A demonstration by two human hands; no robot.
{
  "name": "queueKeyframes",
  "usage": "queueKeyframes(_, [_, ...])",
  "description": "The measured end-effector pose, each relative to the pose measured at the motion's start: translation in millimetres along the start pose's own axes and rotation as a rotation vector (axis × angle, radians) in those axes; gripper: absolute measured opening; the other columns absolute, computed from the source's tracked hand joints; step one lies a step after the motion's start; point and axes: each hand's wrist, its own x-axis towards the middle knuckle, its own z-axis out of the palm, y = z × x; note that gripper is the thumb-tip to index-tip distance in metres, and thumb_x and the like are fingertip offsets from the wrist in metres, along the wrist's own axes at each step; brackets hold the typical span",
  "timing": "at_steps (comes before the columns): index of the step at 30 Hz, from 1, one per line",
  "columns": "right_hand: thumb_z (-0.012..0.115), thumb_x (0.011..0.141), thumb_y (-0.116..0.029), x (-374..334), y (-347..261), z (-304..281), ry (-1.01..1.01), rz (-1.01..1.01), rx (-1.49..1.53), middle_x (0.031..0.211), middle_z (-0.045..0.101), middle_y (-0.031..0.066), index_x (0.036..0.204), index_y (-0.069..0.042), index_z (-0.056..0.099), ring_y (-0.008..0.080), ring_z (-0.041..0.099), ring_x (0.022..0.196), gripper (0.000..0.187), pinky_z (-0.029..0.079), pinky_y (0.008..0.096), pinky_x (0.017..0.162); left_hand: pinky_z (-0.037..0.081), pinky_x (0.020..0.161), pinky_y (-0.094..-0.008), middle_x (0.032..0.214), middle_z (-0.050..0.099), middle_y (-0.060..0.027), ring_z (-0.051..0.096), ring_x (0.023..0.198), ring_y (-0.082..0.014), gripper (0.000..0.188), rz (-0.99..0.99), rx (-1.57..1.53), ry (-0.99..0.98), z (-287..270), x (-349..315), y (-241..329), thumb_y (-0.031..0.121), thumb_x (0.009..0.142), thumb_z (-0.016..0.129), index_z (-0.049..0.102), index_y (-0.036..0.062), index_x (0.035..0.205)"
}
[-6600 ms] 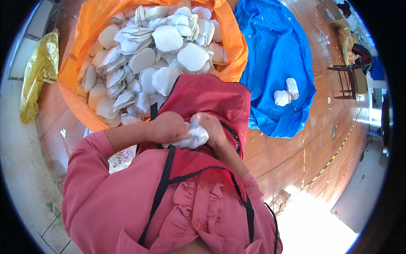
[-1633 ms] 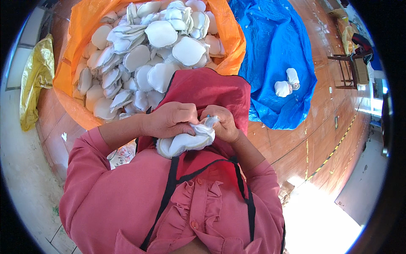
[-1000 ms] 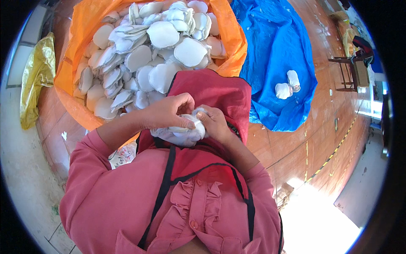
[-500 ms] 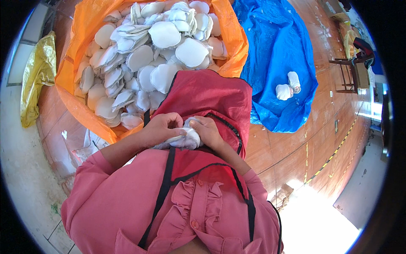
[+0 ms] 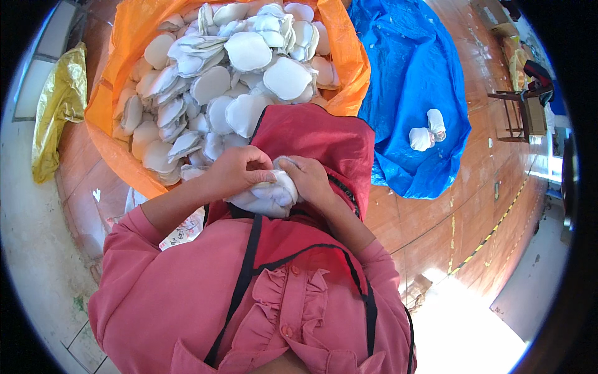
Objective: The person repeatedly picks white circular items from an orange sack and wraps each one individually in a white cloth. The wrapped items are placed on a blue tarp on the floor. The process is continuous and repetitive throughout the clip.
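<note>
Above my lap, both hands grip one white fabric bundle (image 5: 266, 198), soft and bunched up. My left hand (image 5: 237, 171) pinches its upper left side between thumb and curled fingers. On the other side my right hand (image 5: 308, 181) closes round it, thumb pressed on top. Right beyond my hands a big orange sack (image 5: 101, 144) stands rolled open, heaped with flat white pads (image 5: 248, 51). A red apron (image 5: 314, 134) covers my lap beneath the bundle.
A blue plastic sack (image 5: 405, 81) lies spread at the right, with small white bundles (image 5: 421, 139) on it. At far left is a crumpled yellow bag (image 5: 59, 112) by the wall. A wooden chair (image 5: 512, 95) and a cardboard box (image 5: 534, 114) stand far right.
My hands and the bundle have come up slightly, and more of its white fabric shows below my fingers. Both hands keep their hold.
</note>
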Motion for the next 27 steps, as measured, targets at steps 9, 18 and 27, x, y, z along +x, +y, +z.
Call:
queueKeyframes(9, [0.044, 0.096, -0.037, 1.4, -8.6, -0.4, -0.074, -0.018, -0.034, 0.092, 0.068, 0.0169, 0.103, -0.015, 0.071, 0.0350, 0.065, 0.087, 0.036, 0.050, 0.0440, 0.076, 0.048, 0.068, -0.0324, 0.084, 0.064, -0.0096, 0.062, 0.076, -0.0194, 0.035, 0.090, 0.214, -0.088, -1.3, -1.2, 0.4, 0.027, 0.079, 0.081, 0.060, 0.0023, 0.093])
queueKeyframes(18, [0.053, 0.095, -0.038, 0.4, 14.7, 24.8, -0.079, 0.119, 0.305, 0.084, 0.068, 0.0147, 0.096, -0.006, 0.071, 0.0249, 0.066, 0.075, 0.037, 0.050, 0.0362, 0.071, 0.047, 0.069, -0.0332, 0.087, 0.057, -0.0087, 0.058, 0.078, -0.0223, 0.031, 0.194, 0.212, 0.009, 18.9, -22.2, -19.5, 0.021, 0.081, 0.078, 0.055, 0.0041, 0.093])
queueKeyframes(27, [0.061, 0.095, -0.033, -5.1, 23.7, 31.3, -0.196, 0.194, 0.595, 0.078, 0.068, 0.0055, 0.092, 0.001, 0.071, 0.0125, 0.061, 0.070, 0.036, 0.049, 0.0307, 0.065, 0.046, 0.067, -0.0375, 0.084, 0.054, -0.0109, 0.057, 0.077, -0.0288, 0.029, 0.398, 0.278, -0.041, 19.1, -34.0, -27.8, 0.021, 0.081, 0.077, 0.055, 0.0053, 0.091])
